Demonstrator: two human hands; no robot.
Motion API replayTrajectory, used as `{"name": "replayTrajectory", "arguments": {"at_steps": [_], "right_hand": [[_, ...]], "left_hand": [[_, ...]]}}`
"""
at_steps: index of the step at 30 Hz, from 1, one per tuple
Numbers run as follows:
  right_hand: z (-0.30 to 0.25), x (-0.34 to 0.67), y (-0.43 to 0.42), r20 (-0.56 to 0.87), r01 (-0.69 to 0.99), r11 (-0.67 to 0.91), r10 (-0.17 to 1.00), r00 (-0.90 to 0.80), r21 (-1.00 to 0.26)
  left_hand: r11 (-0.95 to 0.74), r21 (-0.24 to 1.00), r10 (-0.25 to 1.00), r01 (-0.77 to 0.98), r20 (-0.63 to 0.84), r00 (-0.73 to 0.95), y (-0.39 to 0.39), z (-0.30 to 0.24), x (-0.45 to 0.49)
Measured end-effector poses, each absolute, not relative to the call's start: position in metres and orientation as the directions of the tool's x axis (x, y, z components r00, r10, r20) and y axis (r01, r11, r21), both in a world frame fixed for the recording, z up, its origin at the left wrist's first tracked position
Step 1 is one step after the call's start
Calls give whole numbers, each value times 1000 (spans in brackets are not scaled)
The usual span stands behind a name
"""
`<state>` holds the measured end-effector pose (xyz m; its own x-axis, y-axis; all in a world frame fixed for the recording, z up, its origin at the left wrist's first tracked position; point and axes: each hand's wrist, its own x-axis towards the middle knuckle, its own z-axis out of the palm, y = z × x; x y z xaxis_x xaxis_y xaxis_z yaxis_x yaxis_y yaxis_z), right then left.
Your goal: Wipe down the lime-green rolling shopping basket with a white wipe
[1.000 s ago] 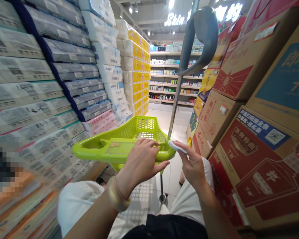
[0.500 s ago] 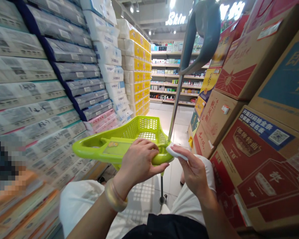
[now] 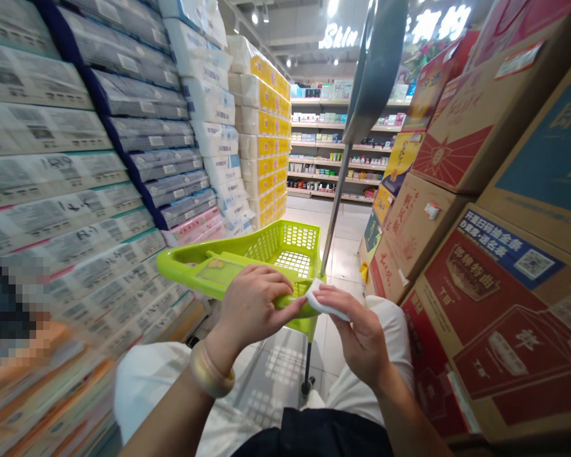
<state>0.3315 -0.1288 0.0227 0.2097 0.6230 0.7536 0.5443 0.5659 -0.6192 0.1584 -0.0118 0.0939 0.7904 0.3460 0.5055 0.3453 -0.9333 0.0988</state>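
In the aisle, the green basket (image 3: 247,254), mesh floor showing, runs lengthwise away; left hand (image 3: 254,304) grips its rim, right hand (image 3: 359,333) pinches a white pad (image 3: 321,303).

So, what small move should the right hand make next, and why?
Probably slide the pad along the rim of the basket. The right hand holds it against that rim, close beside the left hand, which grips the rim.
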Motion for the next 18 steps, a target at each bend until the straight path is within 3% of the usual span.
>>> {"name": "replayTrajectory", "arguments": {"at_steps": [6, 12, 18], "right_hand": [[13, 343, -121, 678, 536, 436, 599, 426, -723], [21, 333, -127, 718, 514, 538, 646, 259, -668], [12, 335, -118, 699, 535, 477, 617, 361, -697]], "left_hand": [[-944, 136, 328, 302, 514, 793, -1, 93, 155], [-949, 162, 316, 272, 504, 804, 9, 98, 145], [-954, 181, 297, 237, 489, 821, 24, 96, 133]]}}
